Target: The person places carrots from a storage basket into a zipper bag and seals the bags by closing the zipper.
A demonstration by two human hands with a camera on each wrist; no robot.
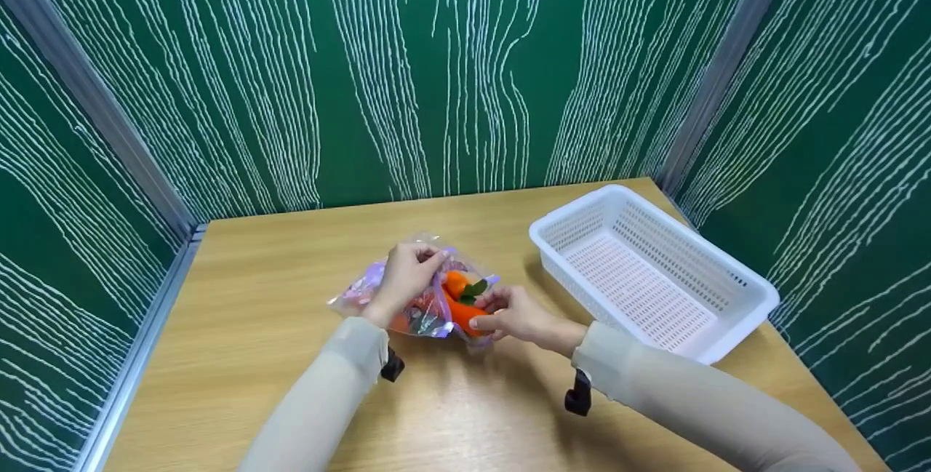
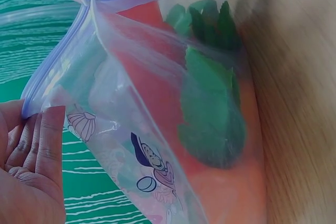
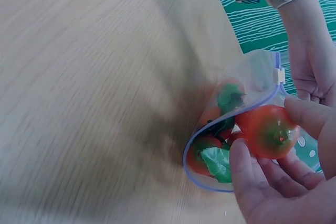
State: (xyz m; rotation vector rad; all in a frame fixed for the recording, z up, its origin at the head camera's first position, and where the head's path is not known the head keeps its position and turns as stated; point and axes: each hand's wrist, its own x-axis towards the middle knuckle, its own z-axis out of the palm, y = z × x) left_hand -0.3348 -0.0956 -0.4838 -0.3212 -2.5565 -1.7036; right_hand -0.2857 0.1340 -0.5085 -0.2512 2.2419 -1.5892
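A clear zip bag [image 1: 360, 286] with a purple seal lies on the table, its mouth spread apart. My left hand [image 1: 407, 276] pinches the bag's rim; in the left wrist view its fingers [image 2: 48, 140] lie along the plastic below the purple seal. My right hand [image 1: 520, 316] grips the thick end of an orange-red carrot [image 3: 270, 129], fingers and thumb around it. The carrot sticks out of the mouth, its other end inside the bag. Behind the plastic are more orange and red pieces with green leaves [image 2: 210, 111], whose kinds I cannot tell.
A white plastic basket [image 1: 582, 290] with slotted sides stands right of the bag, near the table's right edge. The wooden table [image 1: 247, 297] is enclosed by green panels [image 1: 465, 79] with white wavy lines. Black wrist mounts [image 1: 578, 396] hang below both sleeves.
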